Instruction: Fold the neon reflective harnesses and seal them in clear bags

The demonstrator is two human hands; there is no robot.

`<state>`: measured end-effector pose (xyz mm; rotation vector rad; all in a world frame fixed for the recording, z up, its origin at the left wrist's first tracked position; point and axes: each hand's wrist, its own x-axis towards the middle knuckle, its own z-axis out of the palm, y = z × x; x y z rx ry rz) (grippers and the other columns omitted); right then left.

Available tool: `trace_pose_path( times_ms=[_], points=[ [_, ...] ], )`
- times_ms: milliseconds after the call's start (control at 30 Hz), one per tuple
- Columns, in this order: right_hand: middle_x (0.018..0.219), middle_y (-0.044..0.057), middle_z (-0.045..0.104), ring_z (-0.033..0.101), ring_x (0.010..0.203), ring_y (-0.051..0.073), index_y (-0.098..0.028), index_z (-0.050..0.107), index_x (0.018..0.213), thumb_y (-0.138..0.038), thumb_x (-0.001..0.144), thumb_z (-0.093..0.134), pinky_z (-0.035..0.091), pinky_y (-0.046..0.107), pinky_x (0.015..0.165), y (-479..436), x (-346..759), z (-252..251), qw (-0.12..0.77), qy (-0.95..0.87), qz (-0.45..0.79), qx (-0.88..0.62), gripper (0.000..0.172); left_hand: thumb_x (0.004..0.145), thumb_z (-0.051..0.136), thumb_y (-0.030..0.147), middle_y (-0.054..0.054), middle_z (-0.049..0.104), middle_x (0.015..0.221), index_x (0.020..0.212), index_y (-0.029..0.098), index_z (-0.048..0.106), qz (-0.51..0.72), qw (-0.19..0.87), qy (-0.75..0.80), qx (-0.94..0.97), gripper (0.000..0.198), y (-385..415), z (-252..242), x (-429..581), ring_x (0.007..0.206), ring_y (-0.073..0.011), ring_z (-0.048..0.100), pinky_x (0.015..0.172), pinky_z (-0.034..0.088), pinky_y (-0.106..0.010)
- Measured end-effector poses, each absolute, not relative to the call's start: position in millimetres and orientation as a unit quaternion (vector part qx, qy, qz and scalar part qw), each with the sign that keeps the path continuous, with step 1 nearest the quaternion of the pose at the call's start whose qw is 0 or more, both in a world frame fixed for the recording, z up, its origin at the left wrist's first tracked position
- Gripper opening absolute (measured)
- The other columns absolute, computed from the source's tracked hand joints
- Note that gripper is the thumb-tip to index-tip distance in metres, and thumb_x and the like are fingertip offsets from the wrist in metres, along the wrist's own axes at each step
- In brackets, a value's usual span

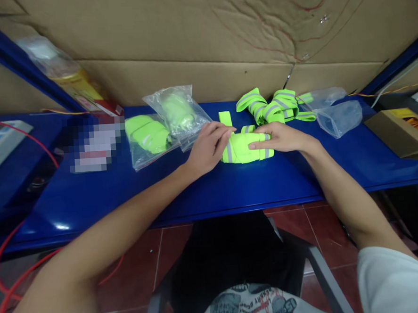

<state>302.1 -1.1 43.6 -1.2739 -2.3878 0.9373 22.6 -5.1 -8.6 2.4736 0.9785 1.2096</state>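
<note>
A folded neon-yellow reflective strap (243, 150) with silver stripes lies near the middle of the blue bench, made up into a flat bundle. My left hand (208, 147) is closed at its left end, fingers bent over the top edge; the fingertips partly hide a short raised end of strap. On the other side, my right hand (282, 137) grips the right end, thumb across the front face and fingers over the top. Just behind it is a loose heap of reflective straps (280, 106). To the left are two clear bags, each with a yellow bundle inside: one bag (147, 136) lies under the other bag (181, 113).
Crumpled clear plastic bags (339, 115) lie at the right, beside an open cardboard box (402, 133). A bottle (73, 80) with a yellow label stands back left. Red cable (4, 282) loops at the lower left. A cardboard panel (187, 39) backs the bench (197, 195).
</note>
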Motion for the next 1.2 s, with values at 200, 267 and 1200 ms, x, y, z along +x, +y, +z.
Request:
trace_pose_path(
  times_ms=[200,267,1200],
  points=[
    [0.093,0.002,0.061,0.05,0.079,0.016,-0.021,0.062,0.106,-0.07,0.093,0.071,0.041,0.029,0.07,-1.2,298.6,39.9,0.167,-0.851,0.295,-0.402,0.052,0.116,0.042,0.036,-0.013,0.073,0.114,0.128,0.018,0.07,0.327,-0.045,0.272,0.904,0.036,-10.8,-8.5,23.1,0.108,-0.0283,0.066,0.095,0.055,-0.046],
    [0.106,0.004,0.06,0.052,0.086,0.018,-0.023,0.053,0.111,-0.067,0.093,0.073,0.043,0.03,0.075,0.1,298.2,35.2,0.193,-0.853,0.282,-0.393,0.052,0.114,0.045,0.041,-0.016,0.072,0.119,0.13,0.015,0.067,0.317,-0.049,0.254,0.912,0.038,-13.4,-9.5,23.9,0.11,-0.0299,0.067,0.098,0.057,-0.047],
    [0.057,-0.004,0.057,0.044,0.052,0.013,-0.017,0.077,0.135,-0.013,0.085,0.056,0.033,0.029,0.059,6.1,296.6,25.3,0.24,-0.831,0.174,-0.471,0.054,0.1,0.066,0.068,-0.015,0.057,0.132,0.149,0.029,0.068,0.196,0.006,0.192,0.962,0.062,-22.0,3.4,18.9,0.119,-0.031,0.061,0.106,0.057,-0.047]
  ],
)
